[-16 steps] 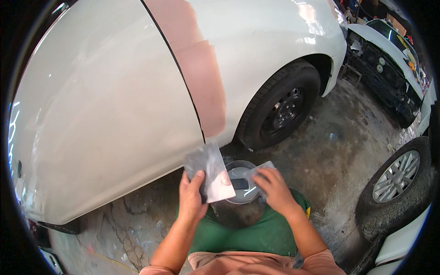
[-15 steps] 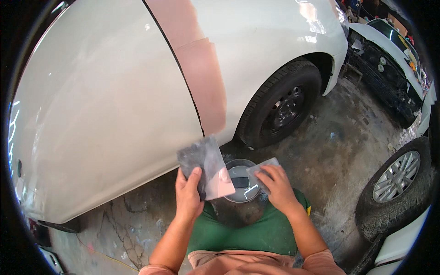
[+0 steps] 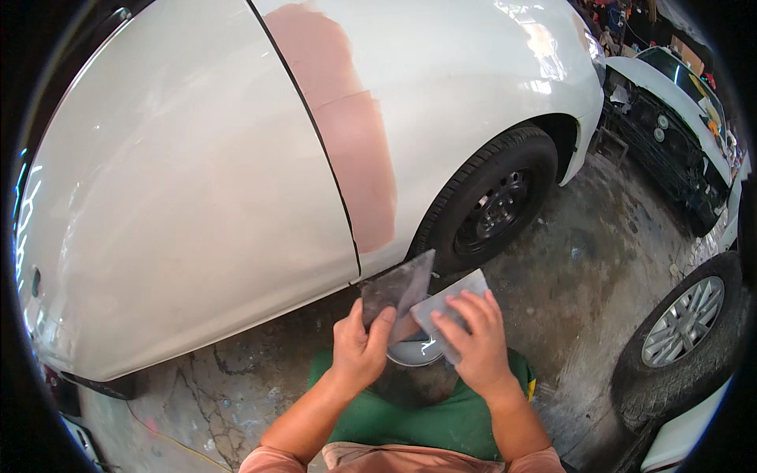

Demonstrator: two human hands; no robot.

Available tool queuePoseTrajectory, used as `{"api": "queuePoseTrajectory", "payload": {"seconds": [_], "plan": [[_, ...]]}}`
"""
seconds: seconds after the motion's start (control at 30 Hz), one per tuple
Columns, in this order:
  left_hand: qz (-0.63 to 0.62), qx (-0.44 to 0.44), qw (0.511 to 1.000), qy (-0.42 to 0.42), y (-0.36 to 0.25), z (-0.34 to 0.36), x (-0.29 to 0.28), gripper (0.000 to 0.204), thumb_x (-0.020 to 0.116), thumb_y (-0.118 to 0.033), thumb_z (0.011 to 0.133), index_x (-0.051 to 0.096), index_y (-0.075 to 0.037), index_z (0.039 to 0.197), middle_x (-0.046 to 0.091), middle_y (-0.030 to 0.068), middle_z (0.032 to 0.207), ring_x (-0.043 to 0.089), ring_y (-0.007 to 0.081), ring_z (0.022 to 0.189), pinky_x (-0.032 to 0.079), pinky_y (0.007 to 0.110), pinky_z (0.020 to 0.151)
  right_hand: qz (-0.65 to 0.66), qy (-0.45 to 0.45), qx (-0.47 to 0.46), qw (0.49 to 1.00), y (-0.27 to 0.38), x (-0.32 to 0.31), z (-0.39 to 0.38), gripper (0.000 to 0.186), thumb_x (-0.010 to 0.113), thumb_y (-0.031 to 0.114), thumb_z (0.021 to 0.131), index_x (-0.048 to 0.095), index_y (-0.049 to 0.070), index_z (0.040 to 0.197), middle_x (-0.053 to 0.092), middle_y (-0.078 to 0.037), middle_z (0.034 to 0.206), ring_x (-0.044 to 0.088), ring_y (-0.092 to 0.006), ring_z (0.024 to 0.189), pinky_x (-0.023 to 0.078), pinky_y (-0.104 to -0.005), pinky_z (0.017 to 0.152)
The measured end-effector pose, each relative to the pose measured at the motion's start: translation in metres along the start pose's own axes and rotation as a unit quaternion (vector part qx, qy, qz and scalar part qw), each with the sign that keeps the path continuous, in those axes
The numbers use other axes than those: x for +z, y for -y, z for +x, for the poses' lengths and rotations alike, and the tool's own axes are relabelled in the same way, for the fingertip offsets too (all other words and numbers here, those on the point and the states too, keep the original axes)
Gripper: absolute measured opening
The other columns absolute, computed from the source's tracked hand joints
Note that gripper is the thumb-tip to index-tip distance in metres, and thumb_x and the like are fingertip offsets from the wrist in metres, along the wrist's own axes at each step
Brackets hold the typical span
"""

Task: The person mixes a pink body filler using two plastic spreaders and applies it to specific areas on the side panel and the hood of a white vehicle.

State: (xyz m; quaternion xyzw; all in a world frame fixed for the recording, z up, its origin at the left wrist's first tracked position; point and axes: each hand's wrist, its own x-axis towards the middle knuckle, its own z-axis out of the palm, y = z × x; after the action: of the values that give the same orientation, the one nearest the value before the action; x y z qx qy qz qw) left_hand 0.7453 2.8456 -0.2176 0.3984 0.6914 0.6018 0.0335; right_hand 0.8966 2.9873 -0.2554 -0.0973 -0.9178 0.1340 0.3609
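My left hand (image 3: 361,344) grips a flat grey-smeared putty board (image 3: 392,295), thumb on top. A pinkish smear of filler (image 3: 404,329) shows at the board's lower right corner. My right hand (image 3: 478,340) is closed on a thin grey putty spreader (image 3: 435,306), fingers laid across its face. The spreader's left edge comes over or against the board near the smear; whether they touch I cannot tell. Beyond my hands, a broad pink filler patch (image 3: 356,150) covers the white car fender (image 3: 441,87) beside the door seam.
Below my hands, between my knees, stands a round grey container (image 3: 415,356), partly hidden. The white door (image 3: 197,181) fills the left, and a black-rimmed wheel (image 3: 493,209) sits beyond. A loose wheel (image 3: 682,323) stands at right. An opened-up car (image 3: 670,134) is at far right.
My left hand has moved right and turned the board. The spreader in my right hand has come in beside it, closing the gap. The view has tilted a little.
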Motion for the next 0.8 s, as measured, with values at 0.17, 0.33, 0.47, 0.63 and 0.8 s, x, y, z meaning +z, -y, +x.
{"api": "queuePoseTrajectory", "payload": {"seconds": [0.17, 0.33, 0.47, 0.63, 0.8], "plan": [[-0.114, 0.001, 0.988, -0.101, 0.002, 0.025, -0.015, 0.027, 0.062, -0.009, 0.099, 0.062, 0.007, 0.12, 0.07, 0.0104, 0.113, 0.062, 0.0158, 0.103, 0.05, 0.033, 0.092, 0.1, 0.144, 0.021, 0.984, -0.005, 0.014, -0.017, 0.049, 0.061, 0.006, 0.083, 0.065, 0.017, 0.13, 0.057, -0.009, 0.134, 0.053, -0.0315, 0.13, 0.037, -0.054, 0.114], [-0.36, 0.074, 0.919, -0.141, -0.039, 0.158, -0.166, 0.043, 0.054, -0.028, 0.105, 0.054, 0.001, 0.136, 0.065, 0.0173, 0.126, 0.067, 0.0299, 0.11, 0.055, 0.044, 0.098, 0.152, 0.006, 0.024, 0.988, -0.019, -0.009, 0.052, 0.057, 0.058, -0.011, 0.08, 0.062, 0.008, 0.134, 0.057, -0.016, 0.135, 0.052, -0.0374, 0.129, 0.04, -0.0463, 0.113], [-0.399, 0.178, 0.896, 0.081, -0.108, 0.246, -0.232, 0.056, 0.043, -0.028, 0.106, 0.042, 0.015, 0.142, 0.053, 0.0283, 0.143, 0.047, 0.0381, 0.14, 0.036, 0.048, 0.121, 0.02, -0.118, -0.14, 0.983, 0.016, -0.052, 0.189, 0.056, 0.054, -0.006, 0.085, 0.062, 0.01, 0.138, 0.057, -0.017, 0.132, 0.054, -0.0377, 0.125, 0.041, -0.0476, 0.11], [-0.38, 0.18, 0.896, 0.144, -0.12, 0.289, -0.227, 0.059, 0.044, -0.027, 0.105, 0.038, 0.015, 0.145, 0.051, 0.0278, 0.146, 0.046, 0.0368, 0.142, 0.034, 0.045, 0.123, -0.112, -0.216, -0.229, 0.942, 0.025, -0.075, 0.319, 0.049, 0.053, 0.0, 0.09, 0.066, 0.018, 0.133, 0.06, -0.009, 0.128, 0.055, -0.0315, 0.124, 0.041, -0.0446, 0.108], [-0.376, 0.132, 0.914, 0.077, -0.101, 0.283, -0.236, 0.059, 0.041, -0.028, 0.105, 0.037, 0.013, 0.147, 0.051, 0.0263, 0.148, 0.049, 0.0345, 0.141, 0.033, 0.044, 0.124, -0.167, -0.235, -0.238, 0.927, 0.035, -0.056, 0.354, 0.047, 0.055, 0.0, 0.09, 0.067, 0.023, 0.13, 0.061, -0.006, 0.128, 0.055, -0.0297, 0.124, 0.041, -0.0453, 0.109]]}}
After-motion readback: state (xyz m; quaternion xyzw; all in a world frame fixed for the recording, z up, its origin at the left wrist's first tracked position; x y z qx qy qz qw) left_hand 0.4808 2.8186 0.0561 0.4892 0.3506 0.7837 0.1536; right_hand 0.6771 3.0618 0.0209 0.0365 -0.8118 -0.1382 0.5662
